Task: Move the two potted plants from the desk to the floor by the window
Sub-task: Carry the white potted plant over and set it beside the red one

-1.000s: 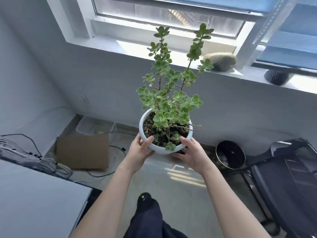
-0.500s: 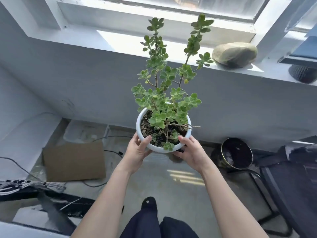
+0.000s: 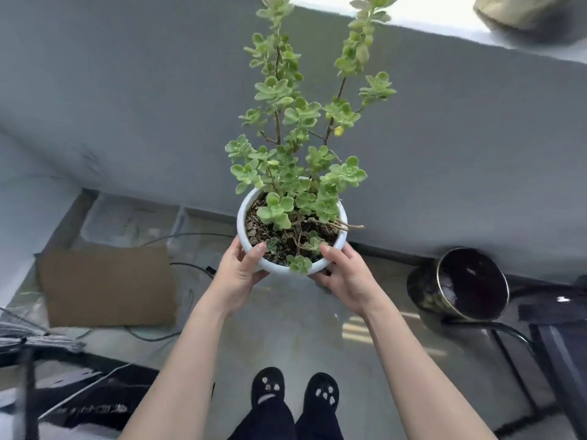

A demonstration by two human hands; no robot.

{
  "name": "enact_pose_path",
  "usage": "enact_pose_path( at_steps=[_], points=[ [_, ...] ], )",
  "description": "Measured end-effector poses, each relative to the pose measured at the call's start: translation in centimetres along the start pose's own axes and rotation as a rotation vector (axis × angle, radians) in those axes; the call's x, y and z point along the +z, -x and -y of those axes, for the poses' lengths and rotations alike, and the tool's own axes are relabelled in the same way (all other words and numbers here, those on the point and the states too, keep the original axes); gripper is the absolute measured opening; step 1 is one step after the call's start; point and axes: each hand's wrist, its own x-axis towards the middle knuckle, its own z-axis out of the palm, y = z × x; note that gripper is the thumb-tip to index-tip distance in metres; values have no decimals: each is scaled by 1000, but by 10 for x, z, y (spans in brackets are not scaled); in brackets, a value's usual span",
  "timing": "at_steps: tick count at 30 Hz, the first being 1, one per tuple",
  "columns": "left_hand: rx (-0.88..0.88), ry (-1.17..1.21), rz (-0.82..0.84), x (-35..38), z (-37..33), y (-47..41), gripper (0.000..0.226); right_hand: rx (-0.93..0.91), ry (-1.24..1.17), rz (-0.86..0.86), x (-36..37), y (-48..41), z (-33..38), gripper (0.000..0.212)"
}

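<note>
Progress stands at roughly the midpoint of the first carry, judging by how things lie: one potted plant [image 3: 295,173], a tall-stemmed succulent in a round white pot [image 3: 247,249], is off the desk and held in the air above the grey floor [image 3: 295,325], in front of the wall beneath the window sill [image 3: 444,28]. The left hand [image 3: 236,276] clasps the pot's rim at about 8 o'clock, thumb hooked over the edge onto the soil side, fingers wrapped under; the right hand [image 3: 344,276] does the same at about 4 o'clock, so both hands are closed on the pot and share its weight. The pot sits level and the stems rise upright toward 12 o'clock. Below it the floor is bare between a sheet of cardboard [image 3: 106,285] at 9 o'clock and a dark tipped-over bin [image 3: 460,287] at 3 o'clock, which looks like a fair landing spot. The person's dark slippers [image 3: 295,389] stand at 6 o'clock, near that patch. Setting this pot down is not yet done. The second plant is nowhere in view, so whether it is already moved or waits on the desk cannot be told; probably it remains to be fetched.
</note>
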Motion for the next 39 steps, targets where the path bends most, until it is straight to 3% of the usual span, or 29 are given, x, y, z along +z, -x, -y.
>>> enact_pose_path(
  at_steps=[4,11,14,18,22,27,31,39],
  points=[
    [-4,12,-8,-18,51,-44,67,-3,13,0,-32,-46,-42,43],
    [-34,10,-31,-49,140,-113,82,18,-6,-18,-87,-120,-114,35],
    [-47,28,-53,-61,176,-137,65,24,-1,-20,-107,-147,-143,19],
    [-44,35,-67,-77,218,-166,49,24,-9,0,-130,-177,-179,26],
    [-54,31,-84,-91,253,-191,16,13,-5,-6,-150,-204,-209,17],
    [-29,19,-61,-114,296,-227,43,-3,34,-26,-172,-243,-249,21],
    [-10,29,-73,-126,327,-251,36,-10,73,-43,-189,-271,-275,10],
    [27,-1,-68,-143,371,-288,20,-53,147,-14,-219,-313,-316,11]
  ],
)
